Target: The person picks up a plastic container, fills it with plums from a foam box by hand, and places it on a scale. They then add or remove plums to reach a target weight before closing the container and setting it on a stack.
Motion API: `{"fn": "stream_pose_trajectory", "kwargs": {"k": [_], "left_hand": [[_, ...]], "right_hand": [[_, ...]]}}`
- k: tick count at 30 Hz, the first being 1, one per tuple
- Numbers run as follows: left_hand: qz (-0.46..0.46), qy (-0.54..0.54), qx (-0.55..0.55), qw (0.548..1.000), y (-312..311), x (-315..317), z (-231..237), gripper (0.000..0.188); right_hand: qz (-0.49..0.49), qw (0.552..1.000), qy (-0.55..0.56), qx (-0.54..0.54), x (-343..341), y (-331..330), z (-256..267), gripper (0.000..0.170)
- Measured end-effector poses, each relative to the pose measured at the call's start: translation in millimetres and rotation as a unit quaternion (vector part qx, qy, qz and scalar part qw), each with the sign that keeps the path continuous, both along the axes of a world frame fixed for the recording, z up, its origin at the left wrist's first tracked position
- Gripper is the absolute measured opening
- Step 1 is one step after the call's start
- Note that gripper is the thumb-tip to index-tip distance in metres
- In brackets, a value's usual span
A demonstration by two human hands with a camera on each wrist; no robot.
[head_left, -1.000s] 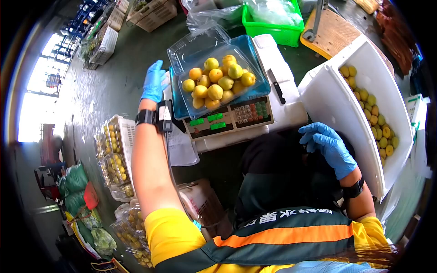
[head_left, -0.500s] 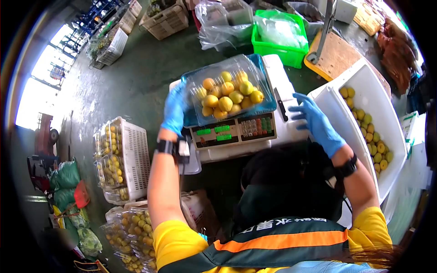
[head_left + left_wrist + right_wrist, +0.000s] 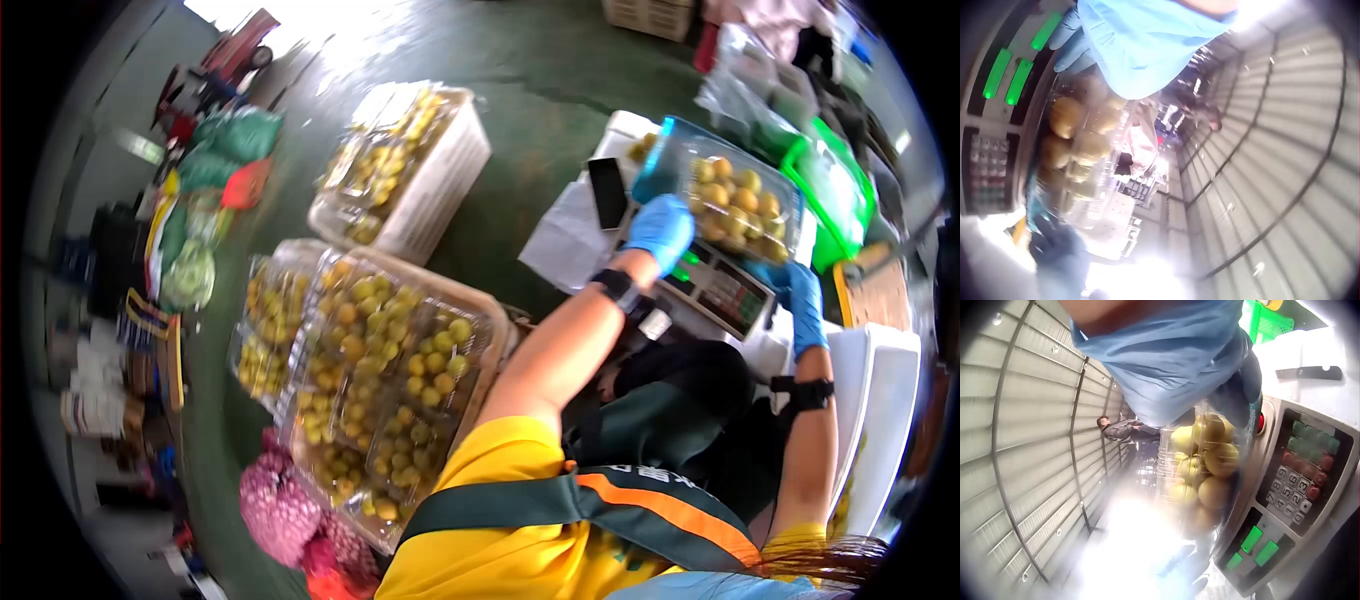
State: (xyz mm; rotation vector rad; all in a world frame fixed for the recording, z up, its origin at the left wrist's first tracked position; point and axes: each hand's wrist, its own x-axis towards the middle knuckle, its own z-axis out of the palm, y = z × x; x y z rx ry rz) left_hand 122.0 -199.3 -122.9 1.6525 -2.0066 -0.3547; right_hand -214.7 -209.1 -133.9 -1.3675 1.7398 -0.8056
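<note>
A clear plastic box of yellow-green fruit (image 3: 740, 205) (image 3: 1079, 150) (image 3: 1210, 469), its lid down, is over the blue tray (image 3: 652, 172) of a scale (image 3: 728, 292). My left hand (image 3: 660, 232) (image 3: 1147, 47) grips its left end, fingers bent at the edge. At the right end my right hand (image 3: 802, 300) (image 3: 1175, 362) holds the box, fingertips partly hidden against it. Green digits (image 3: 1252, 539) glow on the scale's panel in both wrist views.
Left of the scale lie a black phone (image 3: 607, 193) and paper (image 3: 552, 240). Crates of packed fruit (image 3: 440, 190) (image 3: 490, 305) stand farther left. A white foam box (image 3: 875, 400) is at right, a green basket (image 3: 835, 195) behind. A knife (image 3: 1310, 373) lies beside the scale.
The lid, first raised, has come down over the fruit. My right hand has moved from beside the foam box to the clear box, my left hand onto its other end. The head view has swung left.
</note>
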Motion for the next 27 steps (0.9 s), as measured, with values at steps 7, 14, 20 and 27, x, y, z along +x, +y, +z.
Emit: {"fn": "stream_pose_trajectory", "kwargs": {"k": [7, 14, 20, 27], "left_hand": [[0.177, 0.230, 0.089, 0.953, 33, -27, 43, 0.028], [0.167, 0.668, 0.230, 0.688, 6, -16, 12, 0.017], [0.194, 0.468, 0.160, 0.847, -4, -17, 6, 0.017], [0.026, 0.790, 0.201, 0.578, 89, 12, 25, 0.014]], "right_hand": [[-0.077, 0.984, -0.120, 0.112, -3, -7, 13, 0.026], [-0.053, 0.973, -0.159, 0.158, 7, 13, 28, 0.030], [-0.075, 0.987, -0.133, 0.059, 1, 4, -4, 0.029], [0.026, 0.941, -0.336, -0.039, 4, 30, 88, 0.008]]}}
